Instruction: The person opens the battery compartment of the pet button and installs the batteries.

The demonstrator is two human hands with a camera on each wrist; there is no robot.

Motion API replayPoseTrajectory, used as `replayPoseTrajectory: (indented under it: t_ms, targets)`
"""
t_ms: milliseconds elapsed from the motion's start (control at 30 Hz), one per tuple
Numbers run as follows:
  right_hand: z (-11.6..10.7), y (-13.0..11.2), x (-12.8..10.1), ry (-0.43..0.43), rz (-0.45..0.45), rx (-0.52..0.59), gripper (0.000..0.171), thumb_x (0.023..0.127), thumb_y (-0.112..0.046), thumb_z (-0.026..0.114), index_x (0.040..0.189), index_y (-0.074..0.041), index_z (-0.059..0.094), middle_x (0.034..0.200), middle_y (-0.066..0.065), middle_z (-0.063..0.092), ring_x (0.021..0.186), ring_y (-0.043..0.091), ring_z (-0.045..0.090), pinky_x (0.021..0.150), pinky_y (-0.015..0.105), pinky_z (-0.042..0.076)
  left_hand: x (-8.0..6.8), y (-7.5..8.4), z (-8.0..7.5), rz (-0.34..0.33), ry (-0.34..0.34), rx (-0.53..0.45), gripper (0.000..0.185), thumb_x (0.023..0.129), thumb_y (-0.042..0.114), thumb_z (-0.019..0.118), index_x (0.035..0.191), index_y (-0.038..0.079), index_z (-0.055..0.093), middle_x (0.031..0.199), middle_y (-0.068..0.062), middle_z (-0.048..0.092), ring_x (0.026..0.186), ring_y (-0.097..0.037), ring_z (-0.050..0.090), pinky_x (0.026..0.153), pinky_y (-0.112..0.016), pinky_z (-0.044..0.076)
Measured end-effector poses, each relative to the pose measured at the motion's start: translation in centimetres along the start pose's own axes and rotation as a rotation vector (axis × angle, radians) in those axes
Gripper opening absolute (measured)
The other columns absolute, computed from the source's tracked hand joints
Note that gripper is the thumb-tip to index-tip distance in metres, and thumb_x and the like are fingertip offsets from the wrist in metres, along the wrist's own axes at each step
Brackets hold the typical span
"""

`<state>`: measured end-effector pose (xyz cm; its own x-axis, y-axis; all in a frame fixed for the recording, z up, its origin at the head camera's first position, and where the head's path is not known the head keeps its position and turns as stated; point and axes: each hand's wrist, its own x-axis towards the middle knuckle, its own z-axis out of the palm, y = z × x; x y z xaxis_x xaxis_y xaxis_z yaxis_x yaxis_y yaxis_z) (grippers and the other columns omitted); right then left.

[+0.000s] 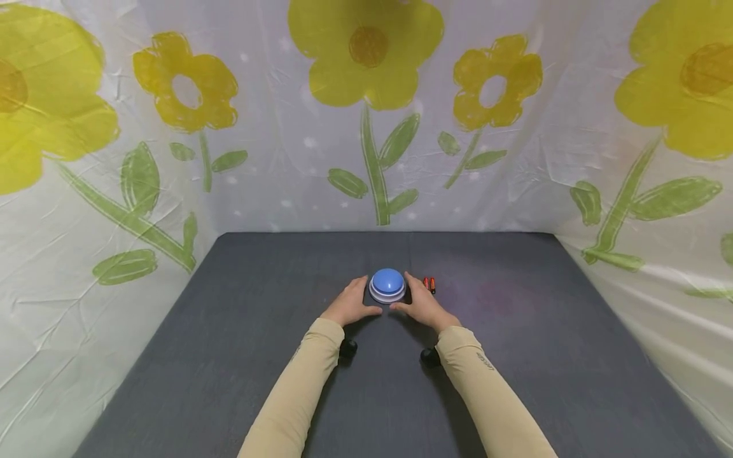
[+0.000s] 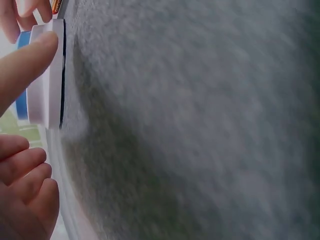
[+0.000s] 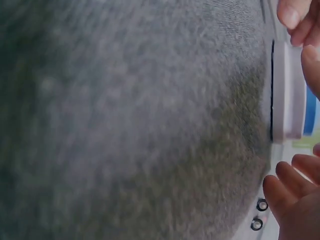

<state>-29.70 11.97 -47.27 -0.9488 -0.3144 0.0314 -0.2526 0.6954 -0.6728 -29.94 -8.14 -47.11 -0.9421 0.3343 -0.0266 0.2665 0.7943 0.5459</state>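
A round button (image 1: 387, 285) with a blue dome and a white base sits in the middle of the grey cloth-covered table (image 1: 240, 356). My left hand (image 1: 366, 296) lies against its left side and my right hand (image 1: 408, 294) against its right side. In the left wrist view my left thumb (image 2: 27, 60) touches the white base (image 2: 47, 95), while the other fingers (image 2: 25, 175) hang loosely curled beside it. The right wrist view shows my right thumb (image 3: 311, 65) at the base (image 3: 287, 90), with the fingers (image 3: 292, 190) apart from it.
Two small red batteries (image 1: 429, 284) lie just right of the button, behind my right hand; their ends (image 3: 259, 214) show in the right wrist view. A white curtain with yellow flowers (image 1: 366, 127) closes in the table at the back and on both sides.
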Motion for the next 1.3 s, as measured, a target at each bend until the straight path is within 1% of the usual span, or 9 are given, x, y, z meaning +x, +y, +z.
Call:
replayPoseTrajectory:
  t_ms: [100,200,367,600,733,867,1033,1167,1300]
  targets:
    - [0.1,0.0,0.1,-0.007,0.034,0.012,0.092,0.081,-0.029,0.073,0.145,0.006,0.016,0.145,0.028,0.022,0.132,0.038,0.022,0.104,0.051,0.024,0.6,0.1,0.3,-0.011,0.005,0.013,0.091,0.080,0.037,0.073,0.145,-0.002,0.022,0.145,-0.022,0.027,0.131,-0.034,0.029,0.103,-0.045,0.030]
    - [0.2,-0.2,0.2,-0.007,0.047,0.010,0.092,0.081,-0.028,0.073,0.144,0.007,0.016,0.144,0.028,0.023,0.132,0.039,0.024,0.104,0.051,0.024,1.0,0.2,0.5,-0.034,0.008,0.025,0.091,0.080,0.035,0.073,0.145,-0.002,0.020,0.146,-0.021,0.025,0.132,-0.032,0.028,0.103,-0.043,0.030]
    - [0.4,-0.2,0.6,-0.003,0.026,-0.022,0.086,0.082,-0.024,0.072,0.143,0.008,0.020,0.143,0.028,0.028,0.130,0.038,0.028,0.104,0.049,0.026,1.2,0.5,0.6,-0.048,0.021,0.002,0.089,0.081,0.031,0.073,0.145,-0.003,0.021,0.145,-0.022,0.027,0.131,-0.033,0.029,0.103,-0.044,0.031]
    - [0.7,-0.6,1.0,0.035,0.005,-0.060,0.076,0.082,-0.016,0.072,0.139,0.010,0.030,0.138,0.026,0.037,0.126,0.037,0.036,0.103,0.046,0.029,1.4,0.7,0.8,-0.037,0.078,-0.072,0.081,0.080,0.024,0.075,0.142,-0.004,0.029,0.138,-0.023,0.036,0.126,-0.036,0.036,0.100,-0.045,0.034]
    - [0.9,-0.6,1.2,0.071,0.011,-0.085,0.071,0.082,-0.014,0.073,0.137,0.009,0.035,0.135,0.025,0.042,0.123,0.037,0.041,0.101,0.045,0.032,1.6,0.9,0.9,-0.028,0.096,-0.087,0.078,0.080,0.021,0.076,0.139,-0.005,0.033,0.134,-0.024,0.041,0.123,-0.036,0.039,0.098,-0.045,0.036]
    - [1.1,-0.5,1.3,0.104,0.050,-0.105,0.069,0.081,-0.015,0.073,0.136,0.007,0.038,0.133,0.024,0.045,0.121,0.036,0.043,0.100,0.045,0.034,1.7,1.0,1.1,-0.023,0.112,-0.102,0.075,0.079,0.020,0.076,0.137,-0.005,0.037,0.132,-0.023,0.044,0.122,-0.034,0.042,0.098,-0.044,0.037]
    - [1.4,-0.4,1.3,0.130,0.087,-0.121,0.067,0.080,-0.017,0.075,0.134,0.005,0.041,0.129,0.023,0.048,0.118,0.035,0.047,0.097,0.046,0.037,1.9,0.8,1.7,-0.023,0.134,-0.117,0.072,0.077,0.018,0.078,0.134,-0.005,0.041,0.130,-0.022,0.047,0.120,-0.033,0.044,0.097,-0.044,0.038]
    - [1.5,-0.3,1.2,0.139,0.088,-0.118,0.065,0.080,-0.017,0.074,0.132,0.005,0.042,0.127,0.023,0.050,0.115,0.034,0.048,0.096,0.046,0.038,2.1,0.6,2.1,-0.025,0.151,-0.123,0.071,0.076,0.019,0.079,0.132,-0.005,0.043,0.127,-0.022,0.049,0.118,-0.033,0.046,0.096,-0.044,0.039]
    - [1.3,-0.1,1.2,0.143,0.056,-0.111,0.064,0.081,-0.016,0.074,0.131,0.006,0.043,0.126,0.023,0.051,0.115,0.035,0.049,0.096,0.046,0.038,2.3,0.4,2.1,-0.010,0.163,-0.110,0.070,0.075,0.021,0.079,0.131,-0.004,0.045,0.125,-0.022,0.050,0.117,-0.033,0.047,0.095,-0.043,0.040]
